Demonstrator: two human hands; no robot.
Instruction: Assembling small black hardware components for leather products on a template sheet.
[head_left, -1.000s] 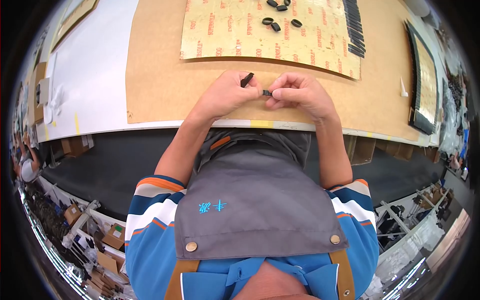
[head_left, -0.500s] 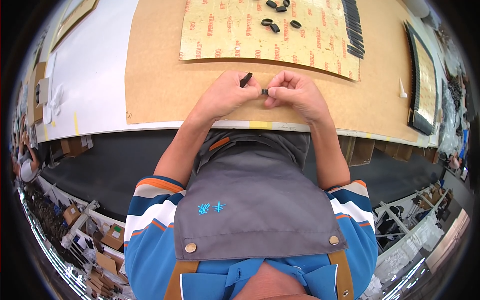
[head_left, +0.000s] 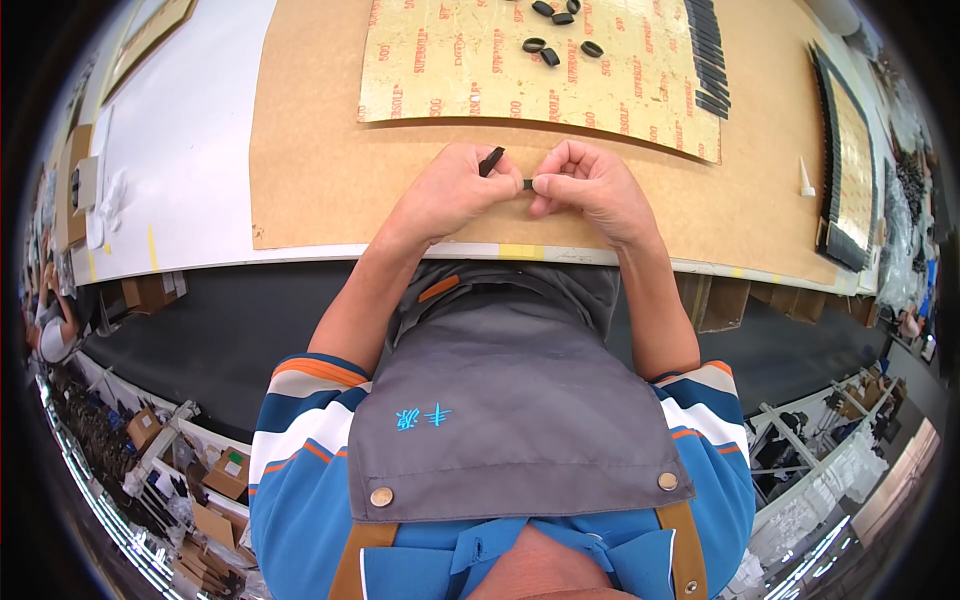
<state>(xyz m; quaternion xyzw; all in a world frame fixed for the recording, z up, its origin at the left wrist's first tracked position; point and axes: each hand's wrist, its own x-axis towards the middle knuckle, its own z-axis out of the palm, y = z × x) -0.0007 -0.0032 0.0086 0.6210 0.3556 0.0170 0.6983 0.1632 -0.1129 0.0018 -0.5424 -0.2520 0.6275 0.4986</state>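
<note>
Over the brown sheet near the table's front edge, my left hand [head_left: 452, 192] is closed around a narrow black strip [head_left: 491, 161]. One end of the strip pokes up beside the left thumb, and a short dark piece shows between the two hands. My right hand [head_left: 598, 192] pinches that short piece between thumb and forefinger. The fingers hide the rest, so I cannot tell whether it is all one strip. Beyond my hands, several black loops [head_left: 550, 57] lie on a yellowish board with red print [head_left: 450, 85].
Several black strips [head_left: 708, 60] line the board's right edge. Farther right lies another board [head_left: 848, 150] edged with black strips, near a small white pointed nozzle [head_left: 806, 178]. A cardboard box [head_left: 74, 185] is at the far left. Brown boxes [head_left: 722, 303] stand below the table's front edge.
Both hands stay in nearly the same place. The dark piece between the fingertips looks slightly turned; otherwise little differs.
</note>
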